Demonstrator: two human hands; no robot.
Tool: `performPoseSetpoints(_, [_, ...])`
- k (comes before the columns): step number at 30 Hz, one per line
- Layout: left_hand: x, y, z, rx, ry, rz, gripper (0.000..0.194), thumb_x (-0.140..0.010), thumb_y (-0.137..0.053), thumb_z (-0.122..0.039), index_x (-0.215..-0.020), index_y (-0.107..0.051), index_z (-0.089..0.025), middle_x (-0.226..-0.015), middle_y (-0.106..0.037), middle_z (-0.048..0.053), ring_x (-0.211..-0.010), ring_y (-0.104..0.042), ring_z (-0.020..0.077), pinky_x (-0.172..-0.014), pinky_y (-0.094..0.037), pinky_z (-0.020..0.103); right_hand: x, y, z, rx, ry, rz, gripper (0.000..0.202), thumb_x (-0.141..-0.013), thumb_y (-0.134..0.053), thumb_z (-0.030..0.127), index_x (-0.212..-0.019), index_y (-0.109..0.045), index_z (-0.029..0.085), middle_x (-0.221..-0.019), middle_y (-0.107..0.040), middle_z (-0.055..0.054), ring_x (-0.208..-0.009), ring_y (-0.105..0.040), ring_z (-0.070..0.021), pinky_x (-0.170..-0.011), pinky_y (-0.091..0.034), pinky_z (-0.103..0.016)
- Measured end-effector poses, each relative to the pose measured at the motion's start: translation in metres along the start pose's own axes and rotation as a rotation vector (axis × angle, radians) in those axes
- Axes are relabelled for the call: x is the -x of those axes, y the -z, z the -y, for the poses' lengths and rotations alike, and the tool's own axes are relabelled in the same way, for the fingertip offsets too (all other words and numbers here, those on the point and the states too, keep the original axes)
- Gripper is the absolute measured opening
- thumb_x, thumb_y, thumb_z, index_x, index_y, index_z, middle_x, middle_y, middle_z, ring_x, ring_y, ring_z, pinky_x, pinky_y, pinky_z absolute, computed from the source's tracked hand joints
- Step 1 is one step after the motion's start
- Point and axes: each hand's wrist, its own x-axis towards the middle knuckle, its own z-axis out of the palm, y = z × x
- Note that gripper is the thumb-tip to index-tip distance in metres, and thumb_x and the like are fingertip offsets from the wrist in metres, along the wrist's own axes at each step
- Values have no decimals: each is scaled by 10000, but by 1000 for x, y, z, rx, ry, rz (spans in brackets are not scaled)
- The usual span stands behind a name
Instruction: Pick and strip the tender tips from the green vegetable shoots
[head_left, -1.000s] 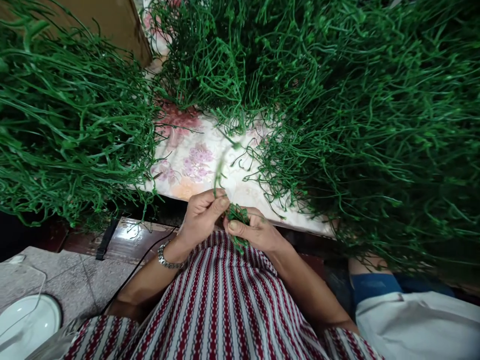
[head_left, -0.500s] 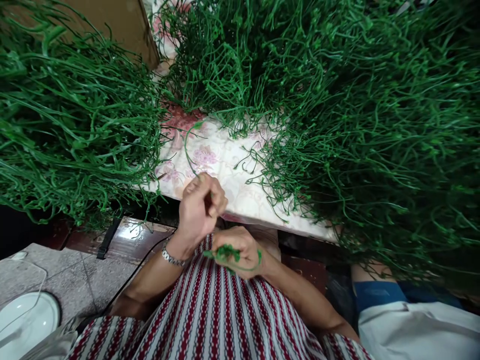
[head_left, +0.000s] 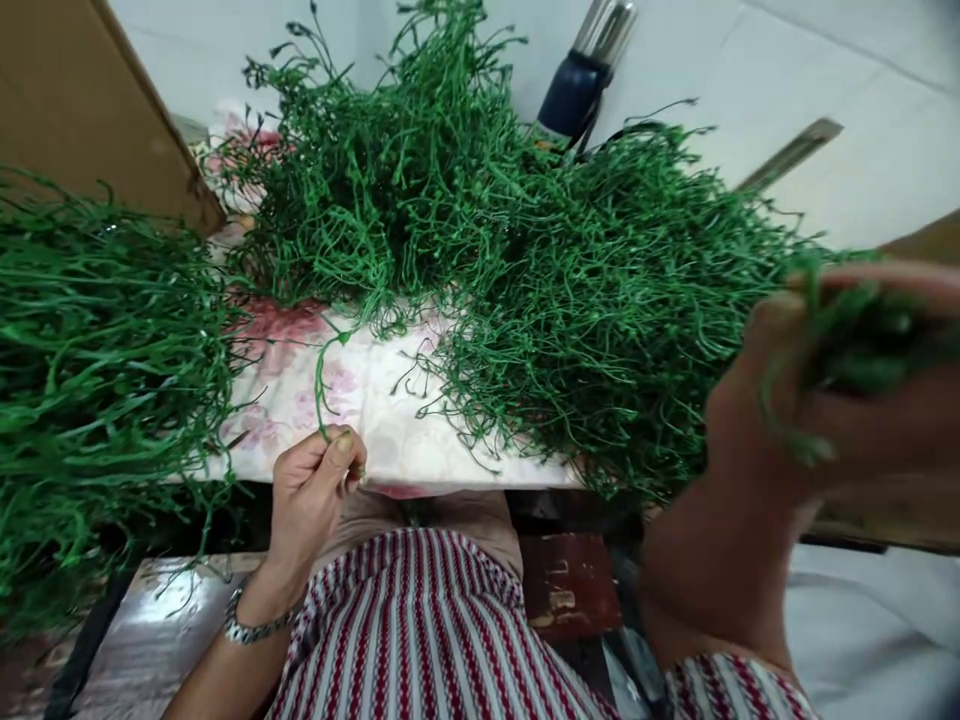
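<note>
My left hand, with a metal watch band on its wrist, pinches one thin green stem between thumb and fingers. The stem curves up from the fingertips over the floral cloth. At the far right, close to the camera and blurred, my right hand is raised. Its fingers are curled around a small bunch of green pieces. A large heap of thin green stems with small bud-like tips covers the right and back of the cloth. Another heap of longer green stems lies on the left.
A cardboard box stands at the back left. Behind the heap is a dark blue flask with a metallic top, against a pale wall. Brown boards show below the cloth's front edge.
My right hand has gone from beside my left hand to the far right and up, carrying the green pieces. My left hand keeps the stem. The camera view has shifted, showing the flask and wall.
</note>
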Motion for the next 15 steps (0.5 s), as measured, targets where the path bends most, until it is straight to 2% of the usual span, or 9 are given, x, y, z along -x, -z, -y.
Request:
performPoseSetpoints(2, [2, -1, 0, -37, -6, 3, 290, -811, -550, -314, -568, -507, -160, -535, -465, -14, -481, -412, 86, -421, -322, 197, -24, -5, -21, 276, 34, 2, 537, -861, -428, 495, -1212, -482, 92, -1138, -546, -201, -1092, -494, -353, -884, -315, -525])
performPoseSetpoints(4, [4, -1, -1, -142, -33, 6, 287, -817, -541, -324, -581, -519, -161, -533, -457, -15, -490, -402, 90, -441, -314, 205, -37, -9, -37, 466, 121, 243, 687, -793, -524, 552, -1279, -436, 74, -1163, -561, -226, -1134, -474, -392, -911, -312, -546])
performPoseSetpoints(6, [5, -1, -2, -293, -64, 25, 293, -815, -545, -326, -577, -521, -157, -523, -434, -20, -500, -387, 88, -470, -309, 208, -39, -10, -46, 504, 187, 348, 651, -799, -535, 531, -1286, -443, 108, -1217, -551, -202, -1175, -466, -356, -968, -301, -514])
performPoseSetpoints(9, [2, -2, -1, -404, -13, 103, 323, -816, -537, -352, -565, -496, -153, -514, -407, -31, -495, -373, 80, -485, -295, 205, -28, -10, -47, 407, 246, 260, 551, -832, -505, 502, -1275, -472, 177, -1247, -557, -133, -1208, -464, -281, -1015, -297, -443])
performPoseSetpoints(12, [-3, 1, 2, -393, 107, 133, 353, -838, -480, -400, -582, -468, -157, -501, -395, -40, -459, -350, 75, -455, -259, 205, -14, -17, -43, 326, 338, 227, 489, -854, -463, 491, -1240, -510, 195, -1230, -574, -112, -1207, -473, -271, -1033, -297, -446])
performPoseSetpoints(14, [-3, 5, 1, -475, 91, 166, 369, -850, -457, -386, -560, -420, -162, -493, -351, -47, -461, -325, 74, -460, -239, 208, -8, -26, -40, 305, 386, 206, 456, -858, -447, 482, -1197, -546, 194, -1209, -588, -111, -1200, -482, -281, -1049, -289, -459])
performPoseSetpoints(15, [-1, 8, -1, -551, 36, 184, 372, -856, -453, -360, -546, -393, -163, -497, -330, -48, -473, -319, 74, -473, -234, 211, -6, -31, -38, 293, 404, 188, 442, -859, -441, 477, -1173, -563, 193, -1197, -595, -111, -1197, -488, -284, -1054, -289, -462])
